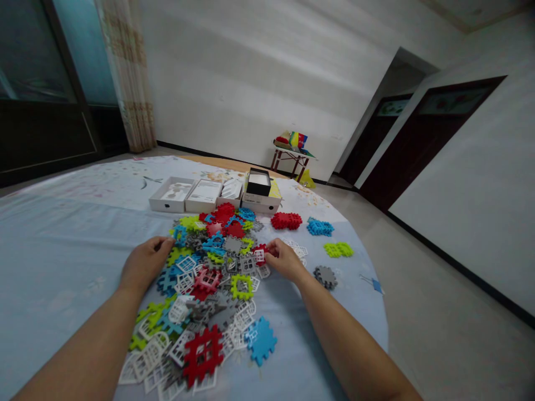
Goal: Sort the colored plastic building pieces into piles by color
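Observation:
A heap of toothed plastic building tiles in red, blue, green and grey, mixed with white window frames, spreads across the table. At its left edge my left hand (149, 259) is closed, its fingertips pinching a blue building tile (180, 234) with an opening. On the opposite side my right hand (285, 259) grips a red building tile (259, 254), which has a white window frame in it. Part of the red tile is behind the fingers. A red tile (203, 355) and a solid blue tile (261, 340) lie at the near end.
Separate groups of red tiles (286, 220), blue tiles (320, 226), green tiles (338, 249) and grey tiles (325, 277) sit on the right. White window frames (297, 250) lie beside my right hand. Behind the heap stand open white boxes (167, 204) and a black box (258, 182).

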Available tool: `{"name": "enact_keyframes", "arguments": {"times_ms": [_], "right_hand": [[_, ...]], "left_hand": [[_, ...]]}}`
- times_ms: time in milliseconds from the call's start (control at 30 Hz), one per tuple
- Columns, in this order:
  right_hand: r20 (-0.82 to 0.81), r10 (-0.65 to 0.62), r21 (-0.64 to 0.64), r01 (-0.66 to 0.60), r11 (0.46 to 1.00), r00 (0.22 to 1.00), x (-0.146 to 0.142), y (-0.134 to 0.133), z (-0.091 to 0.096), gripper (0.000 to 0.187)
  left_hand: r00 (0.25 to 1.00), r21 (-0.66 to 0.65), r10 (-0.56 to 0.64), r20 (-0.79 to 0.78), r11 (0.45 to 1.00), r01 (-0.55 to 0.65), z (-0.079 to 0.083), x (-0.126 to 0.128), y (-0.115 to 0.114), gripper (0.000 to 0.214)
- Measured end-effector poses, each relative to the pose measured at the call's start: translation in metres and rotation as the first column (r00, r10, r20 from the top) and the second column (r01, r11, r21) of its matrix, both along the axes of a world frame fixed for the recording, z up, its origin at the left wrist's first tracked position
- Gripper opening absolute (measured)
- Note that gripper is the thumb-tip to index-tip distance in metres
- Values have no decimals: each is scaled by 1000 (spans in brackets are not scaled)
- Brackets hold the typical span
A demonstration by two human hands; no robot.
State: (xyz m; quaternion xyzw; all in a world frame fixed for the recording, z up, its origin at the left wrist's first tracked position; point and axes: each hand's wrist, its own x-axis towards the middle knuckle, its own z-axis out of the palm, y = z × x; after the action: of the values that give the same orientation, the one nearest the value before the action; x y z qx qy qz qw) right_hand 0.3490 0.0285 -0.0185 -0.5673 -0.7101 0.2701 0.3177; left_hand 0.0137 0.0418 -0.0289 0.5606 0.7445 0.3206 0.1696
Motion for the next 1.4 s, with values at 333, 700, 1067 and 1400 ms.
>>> {"name": "enact_keyframes", "arguments": {"times_ms": [333,700,1067,1400], "right_hand": [[-109,46,192,-25,981,993,5,-14,14,17],[-134,-57,264,91,960,989,7,-11,14,12],[89,-315,553,216,804,945,62,47,18,11],[411,-501,507,266,820,761,112,108,21,20]], "left_hand": [[1000,-10,-1,-13,1000,1,4,1,-3,42],[1000,-6,-5,-19,1000,5,1,-1,0,43],[1000,-35,-5,-22,999,5,3,-1,-1,43],[1000,-39,16,-18,999,-16,2,-1,2,40]]}}
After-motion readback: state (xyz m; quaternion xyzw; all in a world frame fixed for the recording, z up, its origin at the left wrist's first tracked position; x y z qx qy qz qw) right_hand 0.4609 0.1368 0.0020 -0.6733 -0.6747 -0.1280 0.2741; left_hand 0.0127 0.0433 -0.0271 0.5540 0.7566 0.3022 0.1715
